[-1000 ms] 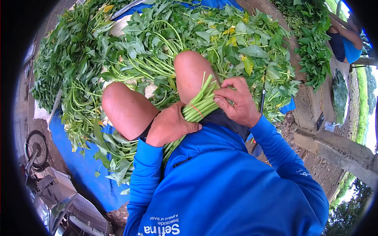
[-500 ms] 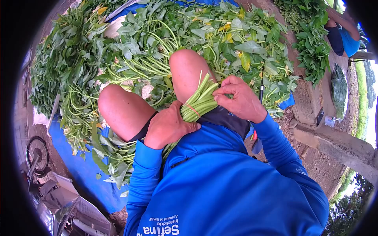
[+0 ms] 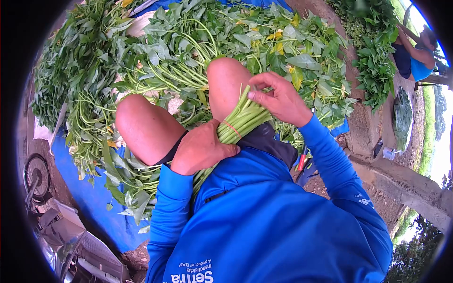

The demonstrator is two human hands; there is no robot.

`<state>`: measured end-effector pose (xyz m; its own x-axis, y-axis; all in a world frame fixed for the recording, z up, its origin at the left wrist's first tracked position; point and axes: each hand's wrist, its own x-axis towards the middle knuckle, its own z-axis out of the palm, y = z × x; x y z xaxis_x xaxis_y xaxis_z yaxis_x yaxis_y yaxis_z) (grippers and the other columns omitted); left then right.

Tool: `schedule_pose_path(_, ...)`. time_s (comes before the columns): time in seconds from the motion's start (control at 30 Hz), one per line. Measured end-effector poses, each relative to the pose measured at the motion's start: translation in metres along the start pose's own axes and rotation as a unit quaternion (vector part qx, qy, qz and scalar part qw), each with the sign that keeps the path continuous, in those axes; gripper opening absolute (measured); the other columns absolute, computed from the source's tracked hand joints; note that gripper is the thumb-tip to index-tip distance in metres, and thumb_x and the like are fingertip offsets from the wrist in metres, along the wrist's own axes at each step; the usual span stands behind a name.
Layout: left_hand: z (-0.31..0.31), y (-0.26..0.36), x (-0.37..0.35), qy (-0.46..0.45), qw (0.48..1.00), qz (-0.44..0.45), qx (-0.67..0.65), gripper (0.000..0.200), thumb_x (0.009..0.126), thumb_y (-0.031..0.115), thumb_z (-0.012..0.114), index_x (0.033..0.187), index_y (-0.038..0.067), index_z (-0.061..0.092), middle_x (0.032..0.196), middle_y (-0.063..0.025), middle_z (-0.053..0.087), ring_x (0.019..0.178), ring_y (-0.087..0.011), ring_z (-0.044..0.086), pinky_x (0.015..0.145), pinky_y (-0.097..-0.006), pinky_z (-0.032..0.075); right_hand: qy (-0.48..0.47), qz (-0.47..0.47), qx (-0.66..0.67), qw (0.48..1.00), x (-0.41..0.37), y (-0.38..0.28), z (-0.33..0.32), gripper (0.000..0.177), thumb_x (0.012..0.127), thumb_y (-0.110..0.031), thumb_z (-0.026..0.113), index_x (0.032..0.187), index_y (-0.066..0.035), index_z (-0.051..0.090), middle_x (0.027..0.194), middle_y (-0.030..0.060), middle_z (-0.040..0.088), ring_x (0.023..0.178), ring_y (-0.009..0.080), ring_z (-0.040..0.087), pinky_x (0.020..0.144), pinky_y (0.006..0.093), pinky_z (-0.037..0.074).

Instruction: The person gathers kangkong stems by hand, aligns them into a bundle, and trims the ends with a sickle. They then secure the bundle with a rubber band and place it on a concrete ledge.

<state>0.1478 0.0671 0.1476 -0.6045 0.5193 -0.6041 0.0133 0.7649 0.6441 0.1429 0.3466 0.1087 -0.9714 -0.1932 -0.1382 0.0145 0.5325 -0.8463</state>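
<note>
My left hand (image 3: 200, 147) is closed round a bundle of water spinach (image 3: 238, 123), held across my lap with its cut stem ends pointing up and right. A thin reddish rubber band (image 3: 231, 128) circles the stems just beyond my left thumb. At the cut ends, my right hand (image 3: 282, 100) has its thumb and forefinger pinched at the tip of one stem (image 3: 243, 96) that sticks out above the others. The bundle's leafy end trails down to the left under my left wrist, partly hidden by my sleeve.
Loose water spinach (image 3: 179, 52) lies heaped in front of my knees, over a blue tarp (image 3: 89, 188). A red-and-black handled tool (image 3: 302, 160) is at my right side. Further right are more greens (image 3: 375, 66), a concrete beam (image 3: 401, 181) and another person (image 3: 417, 59). A wheel (image 3: 37, 177) stands left.
My right hand has moved up and left, from the side of the cut ends to the tip of the protruding stem. The left hand keeps its hold. The view has shifted slightly.
</note>
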Motion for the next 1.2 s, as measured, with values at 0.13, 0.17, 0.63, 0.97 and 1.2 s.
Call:
schedule_pose_path(0.13,-0.037,-0.031,-0.009,-0.074,0.921,0.086,-0.374,0.076,0.086,0.034,0.092,0.143,-0.004,0.058,0.116,-0.0161,0.075,0.108,-0.0281,0.075,0.093,-0.0402,0.061,0.152,0.063,0.222,0.961,-0.009,-0.021,-0.023,0.055,0.097,-0.027,0.084,0.143,-0.005,0.065,0.136,0.0119,0.065,0.121,0.0239,0.066,0.108,0.0379,0.053)
schedule_pose_path(0.17,-0.047,-0.037,-0.014,-0.103,0.889,0.101,-0.434,0.073,0.087,0.030,0.092,0.143,-0.004,0.058,0.118,-0.0137,0.074,0.109,-0.0261,0.074,0.093,-0.0392,0.062,0.066,0.059,0.290,0.953,-0.004,-0.029,-0.016,0.067,0.094,-0.028,0.087,0.149,-0.004,0.059,0.139,0.0139,0.064,0.124,0.0249,0.066,0.108,0.0378,0.054)
schedule_pose_path(0.63,-0.051,-0.054,-0.049,-0.075,0.770,0.258,-0.579,0.080,0.082,0.042,0.091,0.140,-0.003,0.060,0.110,-0.0182,0.072,0.098,-0.0276,0.073,0.086,-0.0387,0.062,-0.014,-0.122,0.538,0.834,0.016,-0.151,0.050,0.102,0.096,-0.014,0.075,0.173,0.001,0.010,0.143,0.0238,0.063,0.130,0.0269,0.063,0.113,0.0406,0.049)
schedule_pose_path(0.97,-0.044,-0.043,-0.046,-0.124,0.821,0.205,-0.519,0.083,0.074,0.021,0.091,0.143,-0.001,0.051,0.106,-0.0180,0.069,0.093,-0.0311,0.072,0.081,-0.0429,0.062,-0.025,-0.021,0.652,0.757,0.040,-0.130,0.082,0.071,0.102,-0.025,0.074,0.161,-0.009,0.038,0.122,0.0071,0.070,0.110,0.0171,0.070,0.099,0.0377,0.057)
schedule_pose_path(1.2,-0.057,-0.061,-0.061,0.111,0.837,0.220,-0.488,0.135,0.059,0.045,0.106,0.160,-0.003,0.030,0.132,-0.0171,0.064,0.118,-0.0324,0.068,0.098,-0.0473,0.059,-0.022,-0.152,0.628,0.763,0.038,-0.187,0.083,0.074,0.090,-0.010,0.084,0.152,-0.004,0.044,0.116,0.0084,0.068,0.107,0.0172,0.066,0.095,0.0370,0.055)
